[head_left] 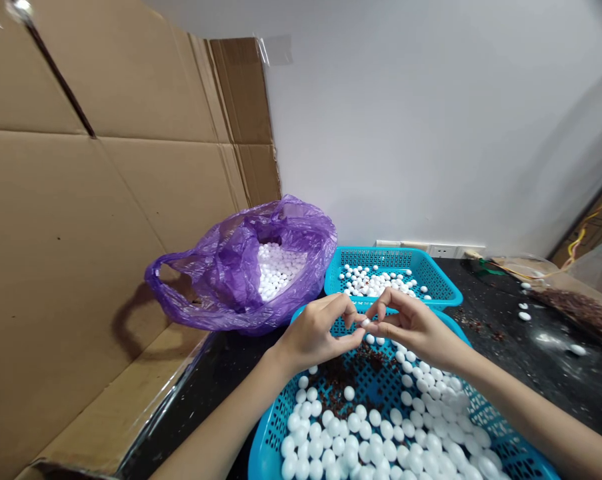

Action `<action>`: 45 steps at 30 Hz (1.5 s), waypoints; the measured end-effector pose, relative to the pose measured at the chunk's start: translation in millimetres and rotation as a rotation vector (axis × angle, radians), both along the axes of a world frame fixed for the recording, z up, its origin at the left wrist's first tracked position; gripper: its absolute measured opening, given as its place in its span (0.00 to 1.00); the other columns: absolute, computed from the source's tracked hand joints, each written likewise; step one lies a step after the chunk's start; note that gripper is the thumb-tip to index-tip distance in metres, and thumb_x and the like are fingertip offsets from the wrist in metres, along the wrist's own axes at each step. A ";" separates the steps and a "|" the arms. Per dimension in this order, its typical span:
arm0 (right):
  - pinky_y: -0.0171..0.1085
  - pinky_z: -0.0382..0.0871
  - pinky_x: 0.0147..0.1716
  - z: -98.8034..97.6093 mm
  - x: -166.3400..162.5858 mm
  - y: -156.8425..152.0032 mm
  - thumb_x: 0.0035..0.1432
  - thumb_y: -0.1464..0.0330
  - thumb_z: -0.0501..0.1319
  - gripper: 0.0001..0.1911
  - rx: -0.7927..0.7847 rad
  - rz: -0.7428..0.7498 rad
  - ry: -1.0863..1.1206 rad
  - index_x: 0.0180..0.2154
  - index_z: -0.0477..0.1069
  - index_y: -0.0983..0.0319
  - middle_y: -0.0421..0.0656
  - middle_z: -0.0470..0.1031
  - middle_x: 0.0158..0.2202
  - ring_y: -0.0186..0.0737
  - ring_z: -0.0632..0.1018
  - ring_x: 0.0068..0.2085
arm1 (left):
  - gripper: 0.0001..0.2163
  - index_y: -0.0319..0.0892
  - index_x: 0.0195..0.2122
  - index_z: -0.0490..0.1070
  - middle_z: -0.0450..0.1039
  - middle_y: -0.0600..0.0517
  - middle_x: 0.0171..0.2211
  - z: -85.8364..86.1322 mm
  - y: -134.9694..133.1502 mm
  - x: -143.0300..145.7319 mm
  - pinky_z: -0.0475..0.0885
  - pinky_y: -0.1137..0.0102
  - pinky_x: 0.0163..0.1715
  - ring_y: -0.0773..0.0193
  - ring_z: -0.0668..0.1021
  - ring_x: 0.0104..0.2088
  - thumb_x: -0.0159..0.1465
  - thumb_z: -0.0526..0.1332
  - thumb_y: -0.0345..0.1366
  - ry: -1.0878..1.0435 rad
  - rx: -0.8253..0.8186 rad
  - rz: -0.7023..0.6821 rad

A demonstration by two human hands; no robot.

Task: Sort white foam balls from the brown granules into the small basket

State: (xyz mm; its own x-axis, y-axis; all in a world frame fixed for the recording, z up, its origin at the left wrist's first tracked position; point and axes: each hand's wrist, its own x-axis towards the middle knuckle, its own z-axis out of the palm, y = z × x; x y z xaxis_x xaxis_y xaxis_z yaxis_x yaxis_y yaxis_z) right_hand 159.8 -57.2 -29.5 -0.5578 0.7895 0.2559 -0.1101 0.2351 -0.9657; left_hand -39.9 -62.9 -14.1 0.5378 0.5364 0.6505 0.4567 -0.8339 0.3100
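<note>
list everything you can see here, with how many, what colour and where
near basket: one, turquoise, front centre
white pieces: too many to count, white, in both baskets and the bag
brown shreds: uncounted, dark brown, in the near basket
far basket: one, turquoise, behind the near one
plastic bag: one, purple, left of the far basket
cardboard: folded sheets, brown, left
wall: one, pale grey, back
socket strip: one, white, wall's foot
tabletop: one, black, beneath the baskets
loose pieces: about four, white, tabletop right
cord: at least one, yellow, far right
left hand: one, bare, fingertips at the held piece
right hand: one, bare, pinching one held piece
</note>
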 end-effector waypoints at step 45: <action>0.38 0.61 0.25 -15.1 12.8 10.2 0.49 0.79 0.56 0.15 0.670 -0.164 -0.923 0.36 0.74 0.57 0.43 0.77 0.36 0.43 0.76 0.28 | 0.05 0.43 0.29 0.75 0.76 0.55 0.29 -1.3 5.6 -5.4 0.68 0.74 0.31 0.65 0.77 0.31 0.54 0.61 0.29 0.513 -0.307 0.046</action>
